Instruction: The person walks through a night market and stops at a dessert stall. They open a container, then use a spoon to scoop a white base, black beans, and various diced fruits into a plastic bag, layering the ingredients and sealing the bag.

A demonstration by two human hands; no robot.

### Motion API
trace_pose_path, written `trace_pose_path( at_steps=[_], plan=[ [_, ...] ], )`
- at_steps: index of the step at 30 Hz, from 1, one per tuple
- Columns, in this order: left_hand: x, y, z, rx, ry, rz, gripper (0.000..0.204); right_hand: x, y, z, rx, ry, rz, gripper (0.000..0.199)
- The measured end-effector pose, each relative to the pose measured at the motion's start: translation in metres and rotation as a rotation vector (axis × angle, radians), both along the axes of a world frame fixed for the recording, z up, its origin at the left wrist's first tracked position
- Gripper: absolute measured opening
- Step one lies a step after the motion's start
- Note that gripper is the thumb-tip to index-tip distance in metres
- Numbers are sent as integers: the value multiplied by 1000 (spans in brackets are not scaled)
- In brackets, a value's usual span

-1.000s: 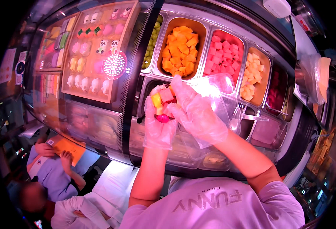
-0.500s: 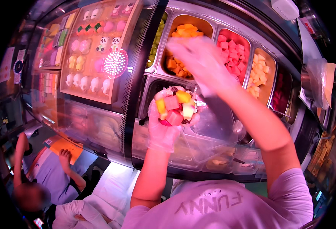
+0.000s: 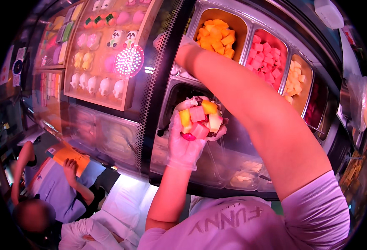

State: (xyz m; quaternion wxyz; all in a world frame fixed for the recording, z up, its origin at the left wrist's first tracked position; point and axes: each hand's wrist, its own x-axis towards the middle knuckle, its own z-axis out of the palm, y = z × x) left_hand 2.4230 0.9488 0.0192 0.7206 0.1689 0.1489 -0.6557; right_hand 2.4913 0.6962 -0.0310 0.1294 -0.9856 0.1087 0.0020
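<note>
My left hand (image 3: 186,148), in a thin clear glove, cradles a round pinkish wrapper (image 3: 221,132) filled with fruit pieces. Red, yellow and pale fruit cubes (image 3: 199,118) are heaped in it, with dark bits around them. Whether that wrapper is dough or a thin cup I cannot tell. My right arm crosses above the fruit bins, and my right hand (image 3: 183,53) reaches left under the dark perforated strip. Its fingers are mostly hidden there. Orange fruit cubes (image 3: 217,35) fill a metal bin just beyond the right forearm.
Bins of red fruit cubes (image 3: 264,60) and pale yellow cubes (image 3: 295,79) continue to the right. A glass-covered wooden tray (image 3: 127,93) of animal-shaped sweets lies left of the perforated strip (image 3: 157,62). Beyond the counter at lower left, a person (image 3: 60,189) holds an orange sheet.
My right hand has moved left from over the orange fruit bin to under the perforated strip. The view has shifted a little. My left hand still holds the filled wrapper.
</note>
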Motion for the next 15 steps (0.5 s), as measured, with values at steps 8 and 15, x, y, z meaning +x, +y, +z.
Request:
trace_pose_path(
  at_steps=[8,15],
  plan=[
    [3,-9,0,-43,-94,75,60,-99,25,88,639,-280,-583,33],
    [-8,-18,10,-2,30,103,52,-182,85,148,589,-344,-57,31]
  ],
)
